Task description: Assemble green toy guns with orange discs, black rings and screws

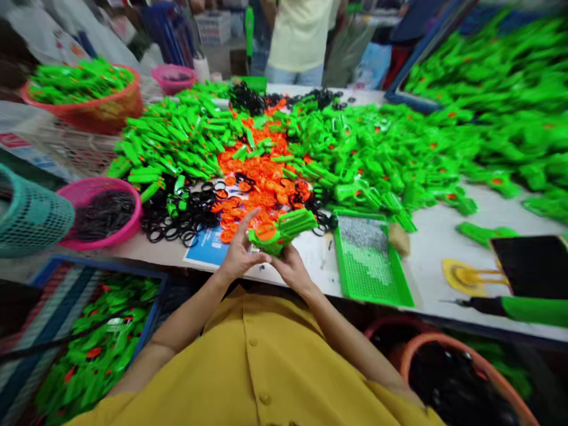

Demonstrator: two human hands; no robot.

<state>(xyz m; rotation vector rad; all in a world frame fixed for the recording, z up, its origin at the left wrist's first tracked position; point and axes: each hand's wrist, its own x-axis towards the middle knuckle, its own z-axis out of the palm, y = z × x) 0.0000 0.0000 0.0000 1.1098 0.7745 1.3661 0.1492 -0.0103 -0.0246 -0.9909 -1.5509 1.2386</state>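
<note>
A green plastic toy gun (pixel 288 228) with an orange disc on its side is held between my two hands, above the table's front edge. My left hand (pixel 239 254) grips its left end, the thumb and a raised finger apart around it. Underneath and to the right, my right hand (pixel 290 266) has its fingers closed on the toy's lower part, which they partly hide. Just beyond lies a heap of orange discs (pixel 261 171). Black rings (pixel 177 219) are scattered to the left of it. A blue printed sheet (pixel 206 245) lies beside my left hand.
Green toy parts are piled left (pixel 177 130) and right (pixel 364 148). A green tray (pixel 408 290) of small metal pieces is right of my hands, near an electric screwdriver (pixel 523 309). A pink basin (pixel 137 207) stands left. A person (pixel 302 35) stands across the table.
</note>
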